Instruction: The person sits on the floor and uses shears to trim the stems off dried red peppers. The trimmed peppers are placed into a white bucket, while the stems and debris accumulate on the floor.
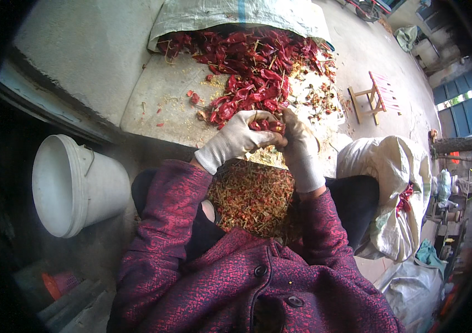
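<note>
On my feed, left hand (pixel 235 135) clamped on red peppers (pixel 267 126) at the near edge of the counter (pixel 150 111), right hand (pixel 301 141) meeting it, grip unclear; scraps (pixel 254 195) heaped below, pepper pile (pixel 258 69) left, I'd guess midway.

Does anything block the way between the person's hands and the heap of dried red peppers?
Nothing visible does: the left hand, holding some peppers, and the right hand are at the near end of the pepper heap.

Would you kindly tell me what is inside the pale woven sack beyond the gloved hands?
Dried red peppers show at the open mouth of the woven sack; its top covers whatever lies deeper.
</note>
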`<action>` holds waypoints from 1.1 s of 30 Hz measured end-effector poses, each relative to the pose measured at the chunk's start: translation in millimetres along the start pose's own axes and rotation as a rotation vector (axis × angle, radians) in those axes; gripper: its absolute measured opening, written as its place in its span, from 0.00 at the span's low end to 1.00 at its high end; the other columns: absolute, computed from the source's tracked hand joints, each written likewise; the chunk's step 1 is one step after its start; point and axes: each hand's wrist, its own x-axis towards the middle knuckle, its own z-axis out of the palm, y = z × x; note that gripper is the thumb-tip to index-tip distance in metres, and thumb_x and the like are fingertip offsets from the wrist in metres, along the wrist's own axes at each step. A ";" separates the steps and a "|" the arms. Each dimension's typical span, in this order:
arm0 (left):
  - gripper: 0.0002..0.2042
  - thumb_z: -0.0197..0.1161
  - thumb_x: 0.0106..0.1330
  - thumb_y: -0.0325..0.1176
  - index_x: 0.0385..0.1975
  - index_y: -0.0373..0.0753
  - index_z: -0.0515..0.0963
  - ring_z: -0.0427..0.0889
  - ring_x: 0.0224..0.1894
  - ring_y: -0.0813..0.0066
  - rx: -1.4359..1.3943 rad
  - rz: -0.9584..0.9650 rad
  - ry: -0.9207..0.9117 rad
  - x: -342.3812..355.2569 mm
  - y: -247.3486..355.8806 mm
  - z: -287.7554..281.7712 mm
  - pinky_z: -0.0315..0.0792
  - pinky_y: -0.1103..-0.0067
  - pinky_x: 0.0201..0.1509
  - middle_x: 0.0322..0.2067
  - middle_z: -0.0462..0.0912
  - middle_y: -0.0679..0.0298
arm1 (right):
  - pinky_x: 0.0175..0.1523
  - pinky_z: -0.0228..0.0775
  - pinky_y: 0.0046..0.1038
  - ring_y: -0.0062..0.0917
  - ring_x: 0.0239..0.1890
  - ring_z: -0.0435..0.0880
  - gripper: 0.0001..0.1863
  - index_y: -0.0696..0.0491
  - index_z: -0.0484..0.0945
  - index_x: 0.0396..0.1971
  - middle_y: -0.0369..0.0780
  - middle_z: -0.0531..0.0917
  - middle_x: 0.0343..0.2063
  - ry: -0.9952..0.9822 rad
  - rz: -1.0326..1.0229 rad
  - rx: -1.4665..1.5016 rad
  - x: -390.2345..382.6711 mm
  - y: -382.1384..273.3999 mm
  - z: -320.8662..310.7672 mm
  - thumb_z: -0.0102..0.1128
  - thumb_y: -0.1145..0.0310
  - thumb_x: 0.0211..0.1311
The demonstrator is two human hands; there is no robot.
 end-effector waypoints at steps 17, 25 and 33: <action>0.17 0.71 0.60 0.32 0.50 0.39 0.81 0.83 0.41 0.80 0.005 0.204 0.018 -26.5 18.7 -4.4 0.80 0.81 0.46 0.41 0.85 0.65 | 0.41 0.78 0.31 0.31 0.37 0.88 0.18 0.44 0.80 0.55 0.42 0.87 0.36 -0.542 0.203 -1.533 6.8 37.1 -68.4 0.55 0.62 0.67; 0.17 0.67 0.67 0.42 0.47 0.36 0.80 0.84 0.33 0.81 -0.019 0.465 0.461 -24.5 -3.6 -85.1 0.79 0.83 0.34 0.37 0.85 0.68 | 0.34 0.77 0.28 0.28 0.25 0.86 0.21 0.53 0.84 0.47 0.43 0.88 0.28 0.017 -0.006 -0.872 68.4 82.3 -42.2 0.57 0.51 0.69; 0.05 0.62 0.68 0.28 0.40 0.38 0.82 0.80 0.23 0.83 -0.484 0.141 0.537 -10.1 11.4 -67.9 0.71 0.86 0.20 0.37 0.88 0.58 | 0.29 0.72 0.21 0.18 0.26 0.82 0.15 0.54 0.82 0.49 0.36 0.86 0.32 0.222 0.400 -0.137 125.8 109.0 -3.1 0.57 0.61 0.71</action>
